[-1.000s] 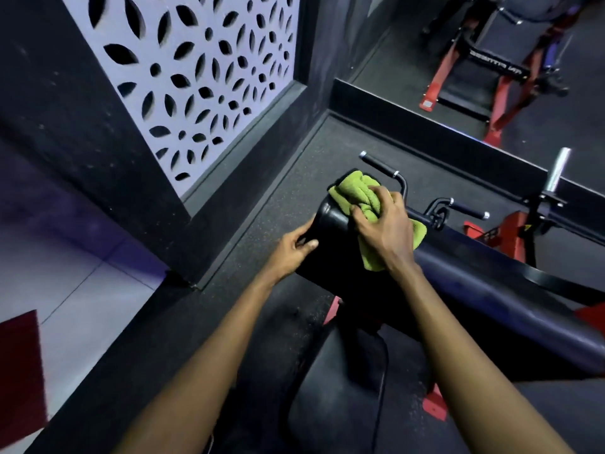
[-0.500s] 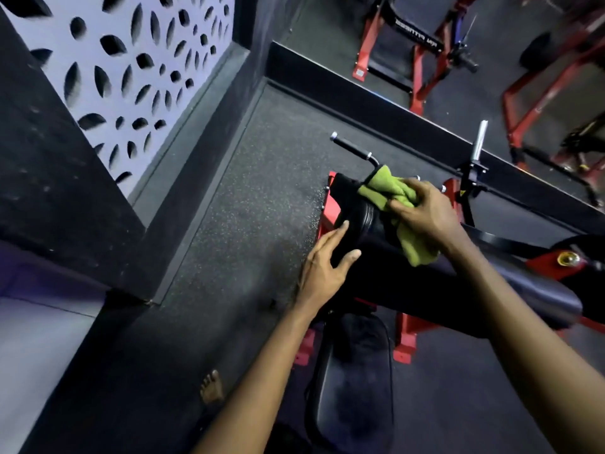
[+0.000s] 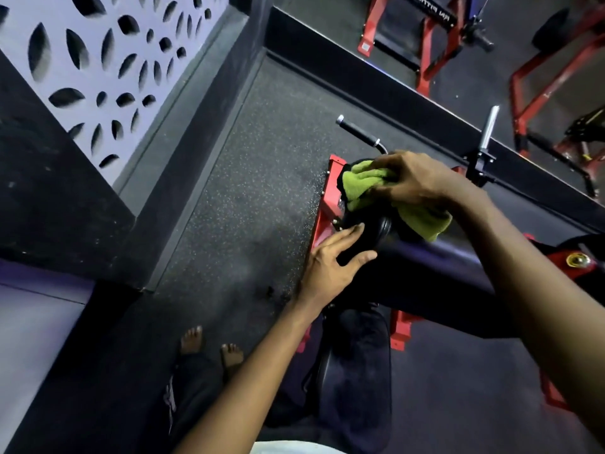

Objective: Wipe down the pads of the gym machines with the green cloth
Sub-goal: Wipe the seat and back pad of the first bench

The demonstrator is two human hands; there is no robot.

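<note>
Head view: the green cloth [image 3: 363, 186] lies bunched on the left end of the long black pad [image 3: 442, 267], under the right hand [image 3: 415, 181], whose fingers curl over it and press it down; the left hand [image 3: 330, 260] rests against the pad's rounded end cap just below, fingers straight and slightly spread, holding nothing. The pad's long axis runs from that end away to the right, beneath the right forearm, so the likely stroke is a pull rightward along it, and the right hand is the one placed for it; a black handle [image 3: 358, 132] and a chrome peg [image 3: 489, 129] rise just behind — close enough to snag the cloth; a seat pad [image 3: 357, 365] sits lower, near the bare feet [image 3: 193, 339].
</note>
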